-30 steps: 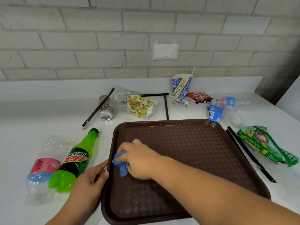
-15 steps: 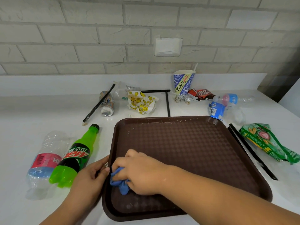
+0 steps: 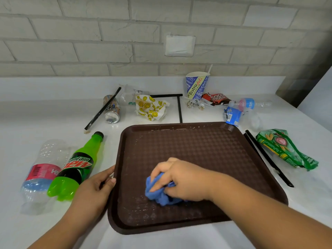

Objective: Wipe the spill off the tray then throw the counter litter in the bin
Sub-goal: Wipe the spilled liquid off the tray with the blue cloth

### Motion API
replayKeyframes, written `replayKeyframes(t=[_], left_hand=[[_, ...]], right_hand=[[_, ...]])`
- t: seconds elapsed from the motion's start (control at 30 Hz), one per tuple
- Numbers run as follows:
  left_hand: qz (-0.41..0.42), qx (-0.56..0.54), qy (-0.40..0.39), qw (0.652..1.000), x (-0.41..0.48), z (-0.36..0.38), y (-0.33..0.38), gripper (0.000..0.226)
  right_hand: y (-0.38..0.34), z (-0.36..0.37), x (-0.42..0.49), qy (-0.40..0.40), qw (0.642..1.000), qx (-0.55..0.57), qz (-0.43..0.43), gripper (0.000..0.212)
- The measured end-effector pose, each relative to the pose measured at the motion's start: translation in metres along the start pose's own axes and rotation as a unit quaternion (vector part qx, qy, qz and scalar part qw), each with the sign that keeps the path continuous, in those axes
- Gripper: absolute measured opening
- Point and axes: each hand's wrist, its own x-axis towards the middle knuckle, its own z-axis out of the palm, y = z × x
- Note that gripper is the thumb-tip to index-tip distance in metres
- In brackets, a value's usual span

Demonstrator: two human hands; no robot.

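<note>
I am looking down at a white counter (image 3: 36, 119) with a brown tray (image 3: 197, 150) in the middle. The right hand (image 3: 181, 178) is on the tray, near its front. Its fingers are curled tight around a bunched-up blue cloth (image 3: 161, 196), and the cloth is pressed down on the tray floor. Little white specks of spill (image 3: 142, 207) sit on the tray just in front of the cloth, and more run along the back rim.

The left hand (image 3: 97, 187) holds the left edge of the tray. Its thumb lies on the rim and its fingers curl at the side.

Litter lies all around the tray. On the left a green soda bottle (image 3: 79, 166) lies on its side, just beside the left hand, and a squashed clear bottle (image 3: 43, 169) touches it. Behind the tray I see a can (image 3: 112, 112) with a black straw (image 3: 102, 109) across it, a crumpled yellow smiley wrapper (image 3: 150, 108), a paper cup (image 3: 196, 86) standing up, some foil bits (image 3: 195, 104) and a red chocolate wrapper (image 3: 216, 99). A small blue packet (image 3: 232, 115) touches the back right corner of the tray. On the right a green snack bag (image 3: 285, 150) lies near another black straw (image 3: 267, 157).
</note>
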Motion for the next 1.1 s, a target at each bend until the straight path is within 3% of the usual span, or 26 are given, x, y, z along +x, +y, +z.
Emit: replayKeyframes(t=[0.13, 0.23, 0.33, 0.4, 0.47, 0.6, 0.77, 0.8, 0.9, 0.97, 1.0, 1.1], left_hand=[[-0.019, -0.044, -0.006, 0.999, 0.0, 0.001, -0.002, 0.052], [-0.023, -0.047, -0.008, 0.999, 0.0, 0.002, -0.003, 0.052], [-0.023, -0.036, -0.006, 0.999, 0.0, 0.0, -0.005, 0.053], [-0.02, -0.031, -0.008, 0.999, 0.001, 0.0, -0.004, 0.054], [-0.018, -0.023, -0.01, 1.0, 0.001, -0.001, -0.002, 0.054], [-0.012, -0.014, -0.012, 1.0, 0.0, -0.001, 0.0, 0.055], [-0.004, 0.011, -0.009, 1.0, -0.002, -0.001, 0.006, 0.062], [-0.005, 0.018, -0.004, 1.0, -0.002, -0.001, 0.006, 0.063], [-0.003, 0.037, 0.002, 0.999, -0.002, -0.001, 0.006, 0.065], [0.006, 0.04, 0.004, 0.999, -0.002, -0.002, 0.006, 0.066], [0.009, 0.04, 0.005, 0.999, -0.002, -0.001, 0.007, 0.066], [0.018, 0.04, 0.011, 0.999, -0.001, -0.001, 0.006, 0.069]], right_hand=[[-0.003, 0.018, -0.014, -0.039, 0.997, -0.026, -0.066, 0.04], [0.01, -0.003, -0.039, -0.119, 0.99, 0.056, 0.046, 0.041], [0.03, -0.025, -0.058, -0.151, 0.98, 0.063, 0.11, 0.04], [0.034, -0.039, -0.064, -0.115, 0.977, 0.111, 0.143, 0.039], [0.036, -0.049, -0.068, -0.026, 0.975, 0.151, 0.159, 0.033], [0.034, -0.061, -0.074, 0.089, 0.947, 0.284, 0.123, 0.017], [0.035, -0.056, -0.079, 0.144, 0.841, 0.505, 0.13, 0.019], [0.041, -0.052, -0.081, 0.143, 0.845, 0.491, 0.157, 0.022], [0.068, -0.038, -0.089, 0.135, 0.938, 0.199, 0.25, 0.048], [0.073, -0.036, -0.097, 0.142, 0.955, 0.116, 0.234, 0.056], [0.073, -0.036, -0.101, 0.118, 0.966, 0.113, 0.199, 0.055], [0.072, -0.025, -0.106, -0.062, 0.982, 0.081, 0.157, 0.063]])
